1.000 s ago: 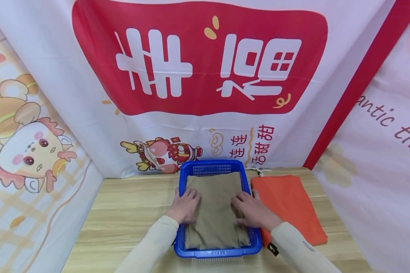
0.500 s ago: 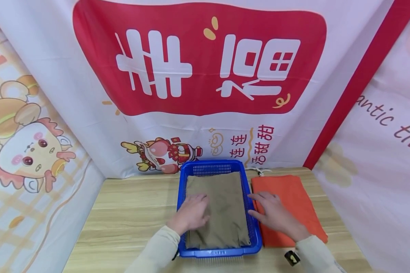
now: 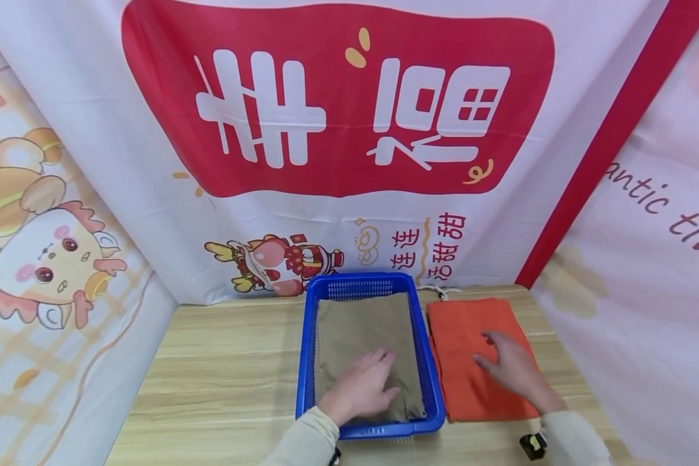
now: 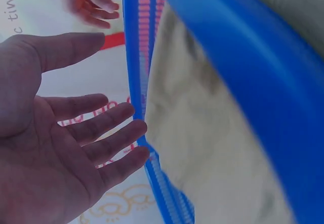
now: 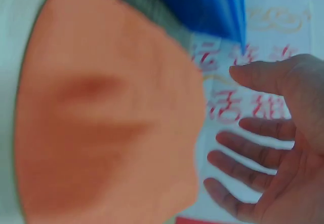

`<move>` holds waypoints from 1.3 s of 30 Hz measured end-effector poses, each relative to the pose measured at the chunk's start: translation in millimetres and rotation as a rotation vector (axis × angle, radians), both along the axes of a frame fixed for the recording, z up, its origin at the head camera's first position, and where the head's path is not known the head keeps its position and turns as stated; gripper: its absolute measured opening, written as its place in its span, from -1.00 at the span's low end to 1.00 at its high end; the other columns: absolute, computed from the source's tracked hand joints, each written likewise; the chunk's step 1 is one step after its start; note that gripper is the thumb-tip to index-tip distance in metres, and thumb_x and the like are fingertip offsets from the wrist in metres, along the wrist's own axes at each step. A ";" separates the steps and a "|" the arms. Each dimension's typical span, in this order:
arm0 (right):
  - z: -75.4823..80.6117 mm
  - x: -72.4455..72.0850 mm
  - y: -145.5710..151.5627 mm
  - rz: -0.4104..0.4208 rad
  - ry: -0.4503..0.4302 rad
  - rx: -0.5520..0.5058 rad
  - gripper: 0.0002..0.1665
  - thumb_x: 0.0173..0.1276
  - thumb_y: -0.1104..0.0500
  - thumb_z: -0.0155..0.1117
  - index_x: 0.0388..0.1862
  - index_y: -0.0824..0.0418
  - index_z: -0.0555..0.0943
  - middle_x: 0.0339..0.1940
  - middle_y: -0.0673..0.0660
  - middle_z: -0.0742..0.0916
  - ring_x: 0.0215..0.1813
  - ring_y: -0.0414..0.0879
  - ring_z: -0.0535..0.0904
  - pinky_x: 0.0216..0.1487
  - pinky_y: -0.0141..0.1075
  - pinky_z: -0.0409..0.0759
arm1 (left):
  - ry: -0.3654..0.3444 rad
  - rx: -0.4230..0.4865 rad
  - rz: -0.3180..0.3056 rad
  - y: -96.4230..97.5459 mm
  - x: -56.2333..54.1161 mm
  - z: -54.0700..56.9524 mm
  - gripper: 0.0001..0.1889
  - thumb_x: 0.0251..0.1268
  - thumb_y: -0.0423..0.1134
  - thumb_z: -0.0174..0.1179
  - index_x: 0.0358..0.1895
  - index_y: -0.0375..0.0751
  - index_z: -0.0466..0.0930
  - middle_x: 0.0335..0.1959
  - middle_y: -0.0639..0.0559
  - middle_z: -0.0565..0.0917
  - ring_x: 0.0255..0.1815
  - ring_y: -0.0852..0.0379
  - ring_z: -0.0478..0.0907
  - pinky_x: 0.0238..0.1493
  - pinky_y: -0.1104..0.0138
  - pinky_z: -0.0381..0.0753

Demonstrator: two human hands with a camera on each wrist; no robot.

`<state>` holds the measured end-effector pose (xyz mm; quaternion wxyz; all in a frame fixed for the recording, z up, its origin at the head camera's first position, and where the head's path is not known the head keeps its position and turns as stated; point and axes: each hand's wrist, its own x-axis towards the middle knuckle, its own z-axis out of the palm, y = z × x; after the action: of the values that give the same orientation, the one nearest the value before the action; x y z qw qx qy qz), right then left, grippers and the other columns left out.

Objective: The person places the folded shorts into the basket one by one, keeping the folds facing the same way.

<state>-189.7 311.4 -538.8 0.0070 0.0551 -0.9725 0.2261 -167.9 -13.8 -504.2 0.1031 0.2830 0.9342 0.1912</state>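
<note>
A folded khaki-brown cloth [image 3: 361, 330] lies flat inside a blue plastic basket [image 3: 302, 369]. Over the lower part of that cloth hovers my left hand [image 3: 364, 387], fingers extended and nothing held; its spread palm [image 4: 66, 133] also shows in the left wrist view. To the right of the basket, a folded orange cloth [image 3: 460, 369] rests on the table. Above it is my right hand [image 3: 515, 367], thumb and fingers apart and slightly bent. The right wrist view shows this hand [image 5: 273, 148] with bare fingers, the orange cloth [image 5: 111, 112] below it.
The wood-grain table [image 3: 233, 369] extends left of the basket. A printed fabric backdrop [image 3: 326, 213] rises close behind the basket, with more printed sheets on both sides. A white cord [image 3: 441, 291] lies at the orange cloth's far edge.
My left hand has moved right and nearer across the khaki cloth, off the basket's left side. My right hand has left the basket's right edge and moved right over the orange cloth.
</note>
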 end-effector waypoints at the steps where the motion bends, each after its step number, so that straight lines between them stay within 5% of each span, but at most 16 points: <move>1: -3.1 -0.6 6.8 -0.020 -0.002 0.009 -0.28 0.32 0.09 0.46 0.28 0.52 0.45 0.10 0.47 0.61 0.08 0.37 0.57 0.01 0.21 0.60 | -0.012 0.020 0.009 3.7 1.0 -0.7 -0.31 0.40 -0.05 0.29 0.47 -0.32 0.34 0.44 -0.23 0.41 0.45 -0.14 0.36 0.44 0.02 0.32; 6: -18.8 -5.5 40.4 -0.149 -0.051 0.054 -0.16 0.31 0.02 0.43 0.26 0.64 0.36 0.09 0.68 0.46 0.09 0.54 0.43 -0.01 0.33 0.52 | -0.039 0.095 0.060 22.7 6.0 -4.1 -0.30 0.39 -0.04 0.30 0.48 -0.28 0.33 0.44 -0.23 0.41 0.45 -0.15 0.35 0.44 0.03 0.34; 11: -35.8 -13.5 66.8 -0.274 -0.250 0.090 0.12 0.29 -0.30 0.36 0.22 0.71 0.26 0.08 0.76 0.37 0.09 0.60 0.33 -0.07 0.39 0.46 | -0.047 0.191 0.097 41.4 8.7 -7.0 -0.30 0.37 -0.07 0.31 0.50 -0.23 0.32 0.41 -0.22 0.44 0.43 -0.12 0.38 0.41 0.04 0.38; 17: -57.4 -16.6 80.6 -0.328 -0.436 0.127 0.45 0.00 -0.56 0.41 0.25 0.70 0.19 0.06 0.71 0.40 0.10 0.61 0.30 -0.04 0.48 0.38 | -0.080 0.290 0.121 61.9 7.1 -6.8 -0.32 0.40 -0.07 0.29 0.51 -0.19 0.30 0.42 -0.17 0.43 0.43 -0.06 0.38 0.40 0.11 0.40; 28: -68.4 -5.4 77.7 -0.420 -0.467 0.151 0.37 -0.04 -0.49 0.51 0.12 0.70 0.27 0.00 0.73 0.38 0.17 0.68 0.23 0.03 0.55 0.30 | -0.110 0.352 0.169 95.5 11.0 -8.4 -0.33 0.41 -0.05 0.25 0.51 -0.15 0.30 0.36 -0.05 0.46 0.37 0.06 0.40 0.33 0.19 0.47; 39: -69.0 0.0 85.7 -0.435 -0.526 0.110 0.33 -0.11 -0.39 0.63 0.13 0.68 0.27 0.00 0.71 0.34 0.16 0.61 0.20 0.09 0.56 0.27 | -0.335 0.546 0.309 135.9 18.9 -9.3 -0.30 0.39 -0.05 0.26 0.52 -0.14 0.26 0.48 -0.04 0.36 0.47 0.01 0.30 0.41 0.15 0.37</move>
<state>-189.7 397.1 -607.8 -0.1990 -0.2136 -0.9407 0.1729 -149.0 122.1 -513.4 0.1455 0.1202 0.8505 0.4909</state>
